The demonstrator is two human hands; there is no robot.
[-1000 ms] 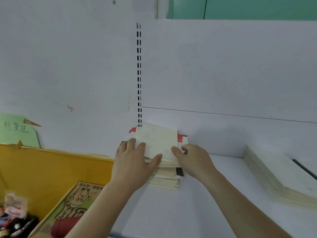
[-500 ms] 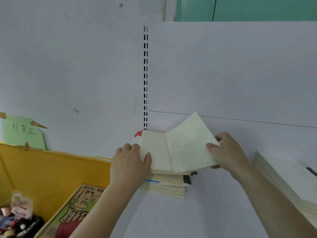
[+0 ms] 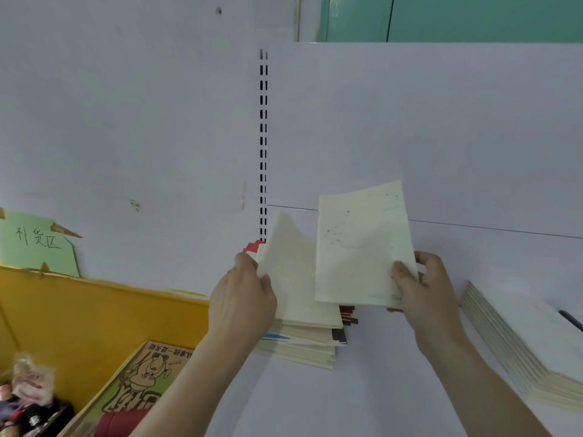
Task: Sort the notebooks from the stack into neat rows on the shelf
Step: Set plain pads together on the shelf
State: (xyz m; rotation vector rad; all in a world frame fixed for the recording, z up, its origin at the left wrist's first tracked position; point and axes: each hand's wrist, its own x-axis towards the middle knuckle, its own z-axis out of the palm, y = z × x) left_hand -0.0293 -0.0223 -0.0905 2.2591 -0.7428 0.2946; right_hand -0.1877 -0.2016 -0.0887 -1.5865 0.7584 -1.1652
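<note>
A cream notebook (image 3: 362,244) is held up at the centre of the frame, its cover faintly speckled, tilted a little and lifted clear of the stack of notebooks (image 3: 303,335) below it. The right hand (image 3: 422,294) grips its lower right corner, thumb on the cover and fingers curled behind. Just left of it, the left hand (image 3: 243,298) pinches the left edge of the top notebook (image 3: 290,269) of the stack, whose far corner curls upward; thumb and fingers are closed on that edge. The stack lies on the white shelf (image 3: 378,389) against the back panel, with red and black cover edges showing at its right side and a blue stripe lower down. At the right edge of the frame, well apart from the stack, a second pile of cream notebooks (image 3: 520,342) lies flat on the shelf. In the lower left, a yellow cardboard box (image 3: 94,310) holds a cartoon-covered book (image 3: 148,380) leaning inside it and some small wrapped items, too blurred to name. A green paper label (image 3: 38,244) with handwriting is taped to the wall above the box.
</note>
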